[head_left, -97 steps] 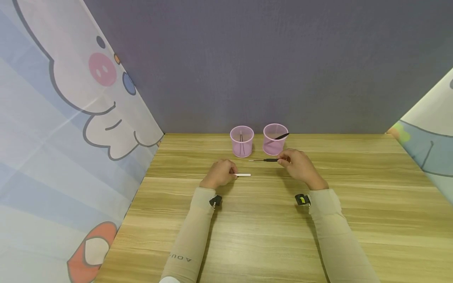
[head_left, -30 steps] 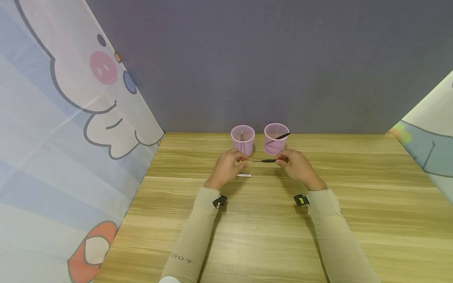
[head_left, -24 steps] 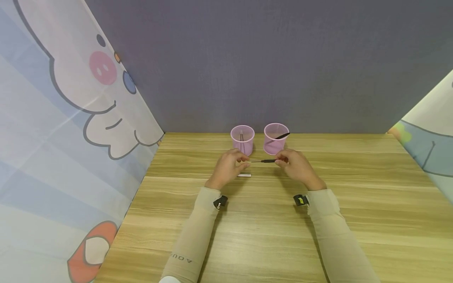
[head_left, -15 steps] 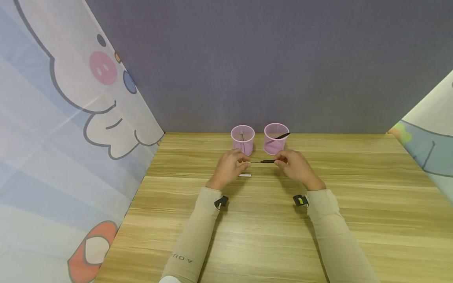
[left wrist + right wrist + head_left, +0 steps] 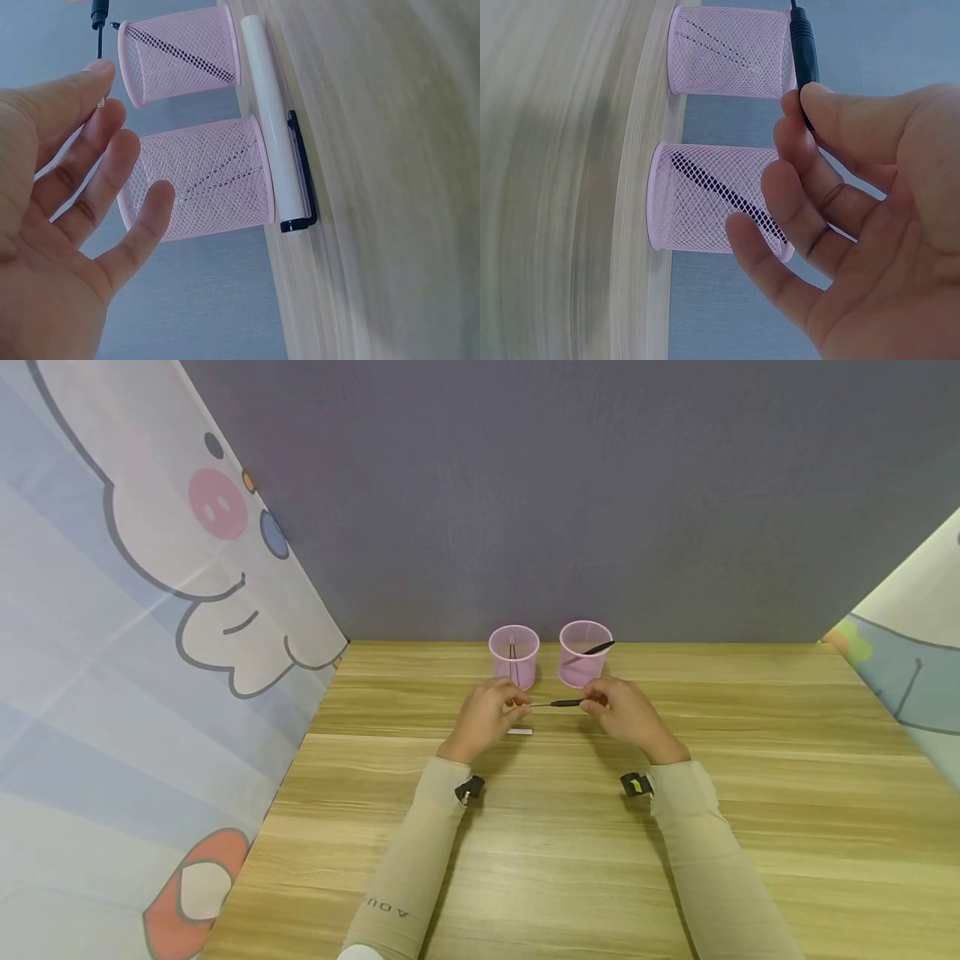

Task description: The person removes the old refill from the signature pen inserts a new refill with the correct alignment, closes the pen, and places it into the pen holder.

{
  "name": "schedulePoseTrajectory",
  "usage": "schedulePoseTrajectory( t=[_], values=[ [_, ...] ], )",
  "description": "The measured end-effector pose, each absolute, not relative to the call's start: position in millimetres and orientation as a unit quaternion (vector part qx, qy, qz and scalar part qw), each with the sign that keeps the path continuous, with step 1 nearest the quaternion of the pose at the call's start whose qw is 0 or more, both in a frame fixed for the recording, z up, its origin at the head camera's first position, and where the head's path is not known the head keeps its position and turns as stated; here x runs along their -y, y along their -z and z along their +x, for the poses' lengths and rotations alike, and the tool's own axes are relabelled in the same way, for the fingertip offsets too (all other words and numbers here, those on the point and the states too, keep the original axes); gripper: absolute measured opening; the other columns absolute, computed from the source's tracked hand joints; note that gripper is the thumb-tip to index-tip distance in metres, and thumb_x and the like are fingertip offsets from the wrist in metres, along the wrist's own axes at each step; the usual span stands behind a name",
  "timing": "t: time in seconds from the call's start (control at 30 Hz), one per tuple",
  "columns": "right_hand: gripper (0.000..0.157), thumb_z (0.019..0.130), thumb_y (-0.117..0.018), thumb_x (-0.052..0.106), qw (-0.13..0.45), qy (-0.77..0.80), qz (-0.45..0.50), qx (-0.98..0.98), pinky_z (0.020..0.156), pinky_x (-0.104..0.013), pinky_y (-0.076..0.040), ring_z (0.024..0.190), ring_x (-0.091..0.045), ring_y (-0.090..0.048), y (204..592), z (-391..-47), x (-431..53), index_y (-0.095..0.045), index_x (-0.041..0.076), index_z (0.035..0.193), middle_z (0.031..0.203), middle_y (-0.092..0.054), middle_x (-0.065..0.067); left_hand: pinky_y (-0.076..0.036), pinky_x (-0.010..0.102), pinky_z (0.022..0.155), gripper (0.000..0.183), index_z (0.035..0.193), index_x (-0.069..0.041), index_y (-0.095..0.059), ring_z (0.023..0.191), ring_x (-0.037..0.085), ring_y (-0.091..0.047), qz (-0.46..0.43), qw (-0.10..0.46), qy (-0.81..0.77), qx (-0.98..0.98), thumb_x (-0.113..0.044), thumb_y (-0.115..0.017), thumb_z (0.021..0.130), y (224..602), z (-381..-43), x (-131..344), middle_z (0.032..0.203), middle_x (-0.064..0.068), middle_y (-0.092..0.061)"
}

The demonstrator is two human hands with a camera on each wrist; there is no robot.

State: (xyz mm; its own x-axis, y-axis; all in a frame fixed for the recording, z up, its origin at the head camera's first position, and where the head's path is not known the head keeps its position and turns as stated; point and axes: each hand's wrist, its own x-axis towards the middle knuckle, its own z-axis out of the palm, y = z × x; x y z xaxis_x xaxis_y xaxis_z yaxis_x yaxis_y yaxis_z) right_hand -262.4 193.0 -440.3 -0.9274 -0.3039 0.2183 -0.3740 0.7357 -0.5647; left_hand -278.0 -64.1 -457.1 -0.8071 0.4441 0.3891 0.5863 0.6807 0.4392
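In the head view my right hand pinches a black ribbed pen grip between thumb and fingertips. A thin dark pen refill sticks out of it to the left. Its far end is pinched by the thumb and index finger of my left hand; in the left wrist view a clear tip shows just past them, the other fingers spread. Below lies a white pen barrel on the table, partly hidden by the left hand. The left wrist view shows its black clip.
Two pink mesh cups stand behind the hands. Thin dark sticks lean in the left cup, and a thicker black pen-like thing leans in the right cup. A grey wall rises at the back edge of the wooden table.
My left hand has let go of the white barrel, moved up, and taken hold of the refill's end. The right hand, with the black grip, has shifted slightly left.
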Motion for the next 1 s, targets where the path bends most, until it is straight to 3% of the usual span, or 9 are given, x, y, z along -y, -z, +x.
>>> schedulePoseTrajectory(
  t=[0.33, 1.0],
  values=[
    [0.006, 0.095, -0.068, 0.009, 0.060, -0.315, 0.190, 0.928, 0.074, -0.035, -0.046, 0.079, -0.022, -0.059, 440.0, -261.9, -192.2, -0.073, 0.005, 0.097, 0.084, -0.069, -0.007, -0.056, 0.032, 0.083, 0.011, 0.099, -0.012, -0.079, 0.089, 0.015, -0.067, -0.284, 0.119, 0.288, 0.907, -0.018, -0.078, 0.090, 456.8, -277.4, 64.8, 0.097, 0.000, -0.075],
    [0.006, 0.096, -0.068, 0.008, 0.055, -0.316, 0.185, 0.929, 0.075, -0.036, -0.046, 0.080, -0.022, -0.060, 438.4, -261.6, -193.7, -0.072, 0.005, 0.098, 0.085, -0.069, -0.007, -0.055, 0.031, 0.078, 0.006, 0.095, -0.012, -0.079, 0.087, 0.014, -0.067, -0.280, 0.128, 0.296, 0.904, -0.015, -0.077, 0.090, 456.8, -278.6, 67.4, 0.097, 0.000, -0.075]
  ],
)
